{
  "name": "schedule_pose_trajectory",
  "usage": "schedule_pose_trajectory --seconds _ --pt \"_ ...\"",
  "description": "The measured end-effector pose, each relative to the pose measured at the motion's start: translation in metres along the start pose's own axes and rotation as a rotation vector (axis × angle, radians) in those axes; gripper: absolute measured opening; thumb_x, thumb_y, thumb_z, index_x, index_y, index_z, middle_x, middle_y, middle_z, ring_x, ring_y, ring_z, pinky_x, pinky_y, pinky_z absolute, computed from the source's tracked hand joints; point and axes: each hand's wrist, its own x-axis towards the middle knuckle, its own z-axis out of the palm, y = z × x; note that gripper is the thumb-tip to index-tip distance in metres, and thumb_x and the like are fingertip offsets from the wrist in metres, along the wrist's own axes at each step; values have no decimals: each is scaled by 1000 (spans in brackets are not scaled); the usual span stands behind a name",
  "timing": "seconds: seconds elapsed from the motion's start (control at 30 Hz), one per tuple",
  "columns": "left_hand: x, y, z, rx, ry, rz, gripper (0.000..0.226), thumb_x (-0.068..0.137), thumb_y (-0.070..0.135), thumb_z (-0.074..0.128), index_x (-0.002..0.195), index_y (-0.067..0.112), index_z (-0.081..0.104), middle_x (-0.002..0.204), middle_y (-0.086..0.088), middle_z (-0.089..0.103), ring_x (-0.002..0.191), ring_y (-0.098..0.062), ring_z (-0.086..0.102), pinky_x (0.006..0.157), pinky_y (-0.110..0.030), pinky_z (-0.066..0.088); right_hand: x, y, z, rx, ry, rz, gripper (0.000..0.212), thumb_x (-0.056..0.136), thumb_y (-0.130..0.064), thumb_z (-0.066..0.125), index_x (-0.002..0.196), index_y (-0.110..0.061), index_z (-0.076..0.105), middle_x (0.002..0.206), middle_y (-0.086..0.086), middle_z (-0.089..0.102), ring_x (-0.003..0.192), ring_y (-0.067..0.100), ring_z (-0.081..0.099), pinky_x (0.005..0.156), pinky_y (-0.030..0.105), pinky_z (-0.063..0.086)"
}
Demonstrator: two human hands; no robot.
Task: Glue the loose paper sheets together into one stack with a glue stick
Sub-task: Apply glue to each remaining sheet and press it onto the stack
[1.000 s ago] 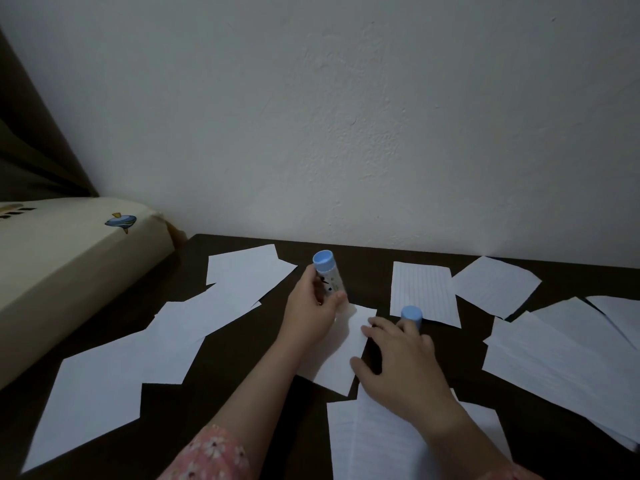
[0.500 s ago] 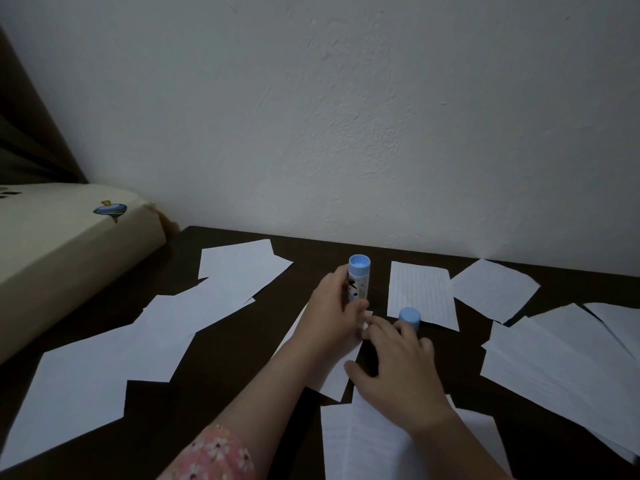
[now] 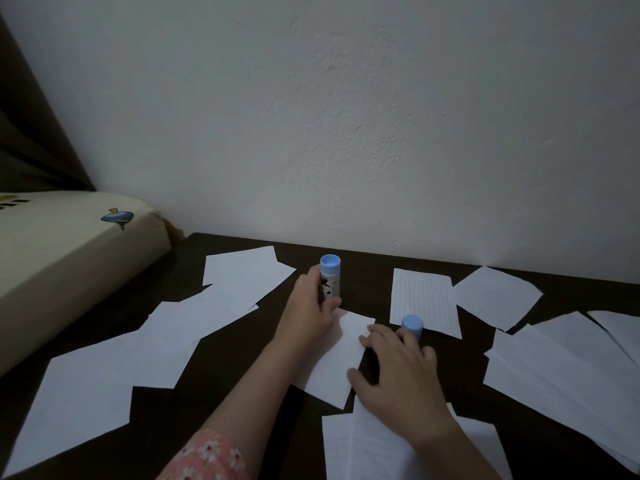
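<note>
My left hand [image 3: 308,313] grips a glue stick [image 3: 330,277] upright, its blue end up and its lower end at the far edge of a small white sheet [image 3: 332,372] in the middle of the dark table [image 3: 225,393]. My right hand [image 3: 398,372] presses flat on that sheet's right side with spread fingers. A blue cap [image 3: 412,325] stands right at its fingertips; whether the fingers hold it is unclear. Several loose white sheets lie around, some lined.
Overlapping sheets [image 3: 242,278] and a large one [image 3: 104,393] lie to the left. A lined sheet [image 3: 422,299], another sheet [image 3: 495,296] and a pile [image 3: 571,368] are on the right, and one sheet [image 3: 363,448] lies under my right wrist. A cream cushion [image 3: 69,244] borders the table's left. The wall stands close behind.
The glue stick swung right along the sheet's far edge, then came back left and stands upright. My right hand stayed pressed on the sheet.
</note>
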Motion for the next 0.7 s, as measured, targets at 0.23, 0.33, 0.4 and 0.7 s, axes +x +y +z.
schedule_pose_trajectory --seconds 0.23,0.33,0.4,0.7 --pt "-9 -7 -12 -240 229 -19 83 91 16 61 150 35 5 136 -5 49 114 -6 52 77 -8 46 -1 1 2 -24 5 -1 56 89 -61 44 139 -40 34 152 -18 23 140 10 16 114 40 19" --pt "-9 -5 -30 -215 399 19 84 92 21 62 147 43 2 128 -12 53 97 -9 58 62 -6 44 -1 1 3 -23 14 -3 55 88 -62 43 138 -40 34 151 -19 23 140 10 17 114 40 19" --pt "-8 -4 -42 -159 411 42 69 94 27 58 145 43 15 128 -11 54 99 -13 59 66 -10 47 -1 0 3 -22 24 -4 55 89 -62 43 138 -40 35 151 -19 24 139 9 18 114 40 19" --pt "-16 -1 -62 -375 198 -125 58 79 30 75 129 33 48 113 6 64 94 -12 64 61 -19 53 -3 -2 0 -15 28 2 53 89 -60 45 137 -38 38 150 -17 27 139 10 19 113 39 20"
